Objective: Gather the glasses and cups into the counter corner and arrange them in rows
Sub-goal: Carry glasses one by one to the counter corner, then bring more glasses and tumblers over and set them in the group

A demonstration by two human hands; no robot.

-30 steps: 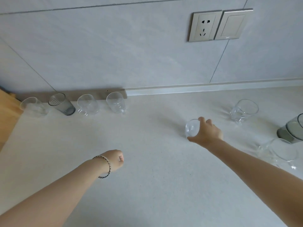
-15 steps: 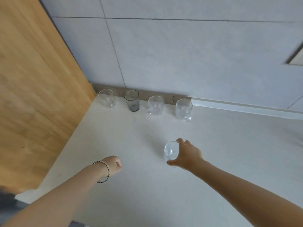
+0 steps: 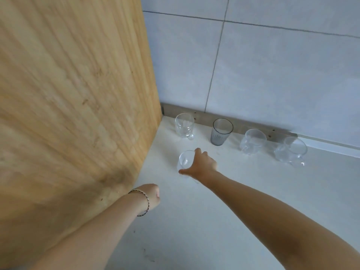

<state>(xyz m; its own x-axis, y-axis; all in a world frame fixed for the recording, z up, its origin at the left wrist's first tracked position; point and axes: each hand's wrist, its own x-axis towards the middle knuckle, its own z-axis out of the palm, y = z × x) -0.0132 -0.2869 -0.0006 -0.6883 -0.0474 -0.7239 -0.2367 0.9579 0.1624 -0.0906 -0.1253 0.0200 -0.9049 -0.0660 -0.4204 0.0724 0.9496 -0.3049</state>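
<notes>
Along the back wall stands a row: a clear handled cup (image 3: 184,127) nearest the corner, a smoky grey tumbler (image 3: 221,131), a clear cup (image 3: 252,141) and another clear handled cup (image 3: 290,152). My right hand (image 3: 201,165) is shut on a small clear glass (image 3: 184,162), holding it just in front of the row, between the corner cup and the wooden panel. My left hand (image 3: 153,195), a bracelet on its wrist, is a closed fist with nothing in it, low beside the panel.
A tall wooden panel (image 3: 78,114) closes off the left side and meets the tiled wall (image 3: 272,75) at the corner. The pale counter (image 3: 233,201) spreads right and toward me.
My right hand has carried the small glass leftward into the corner, close to the first cup of the row. The view has swung left; the wooden panel now fills the left side.
</notes>
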